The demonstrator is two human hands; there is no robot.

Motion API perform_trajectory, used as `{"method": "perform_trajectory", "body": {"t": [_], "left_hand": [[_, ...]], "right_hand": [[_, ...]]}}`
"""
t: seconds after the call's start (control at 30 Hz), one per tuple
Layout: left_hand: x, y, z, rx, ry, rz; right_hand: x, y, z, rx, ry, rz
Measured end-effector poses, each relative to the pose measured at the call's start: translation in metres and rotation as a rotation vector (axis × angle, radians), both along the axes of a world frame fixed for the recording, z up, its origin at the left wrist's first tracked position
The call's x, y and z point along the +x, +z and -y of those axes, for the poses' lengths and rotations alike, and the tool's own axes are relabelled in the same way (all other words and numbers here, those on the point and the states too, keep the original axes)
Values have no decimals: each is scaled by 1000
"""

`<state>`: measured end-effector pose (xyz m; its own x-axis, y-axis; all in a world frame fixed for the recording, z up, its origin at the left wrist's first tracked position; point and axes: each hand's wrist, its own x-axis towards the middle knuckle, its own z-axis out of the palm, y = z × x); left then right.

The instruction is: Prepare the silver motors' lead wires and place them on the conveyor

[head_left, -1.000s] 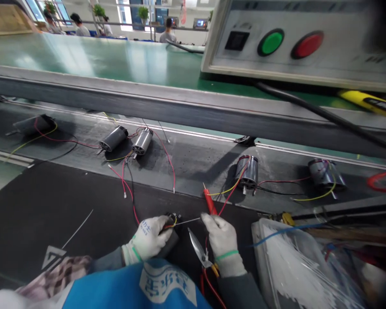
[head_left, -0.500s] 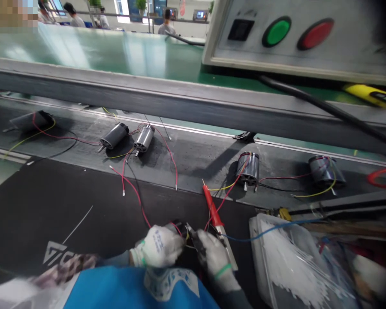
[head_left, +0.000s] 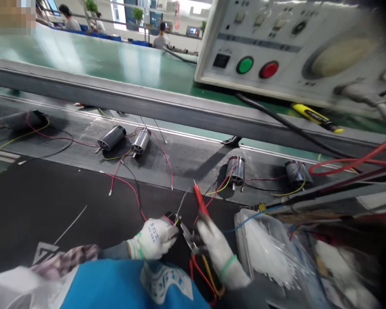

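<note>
- While the gloved left hand [head_left: 152, 239] holds a small dark motor [head_left: 170, 216], its grip is closed around the motor body.
- Gloved right hand [head_left: 219, 253]: grip closed on side cutters [head_left: 189, 237], blades just beside the motor.
- Red test probe [head_left: 200, 201] lies on the black mat [head_left: 51, 206], near the cutters.
- Five wired motors [head_left: 140, 142] rest on the conveyor belt [head_left: 183, 169], beyond the mat.
</note>
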<state>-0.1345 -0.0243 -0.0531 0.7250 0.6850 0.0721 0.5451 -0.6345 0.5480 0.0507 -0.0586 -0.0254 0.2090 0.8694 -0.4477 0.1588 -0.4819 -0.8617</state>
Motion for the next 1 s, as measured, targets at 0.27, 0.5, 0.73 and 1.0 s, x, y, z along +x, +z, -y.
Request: {"method": "perform_trajectory", "body": {"t": [0.27, 0.5, 0.73, 1.0], "left_hand": [[7, 11, -25, -345, 455, 200], [12, -1, -27, -542, 630, 492], [9, 9, -27, -456, 505, 520], [6, 12, -32, -91, 294, 305]], "right_hand": [[25, -41, 60, -415, 571, 890], [16, -30, 70, 53, 391, 181], [10, -6, 60, 6, 549, 295], [19, 24, 45, -105, 666, 577]]}}
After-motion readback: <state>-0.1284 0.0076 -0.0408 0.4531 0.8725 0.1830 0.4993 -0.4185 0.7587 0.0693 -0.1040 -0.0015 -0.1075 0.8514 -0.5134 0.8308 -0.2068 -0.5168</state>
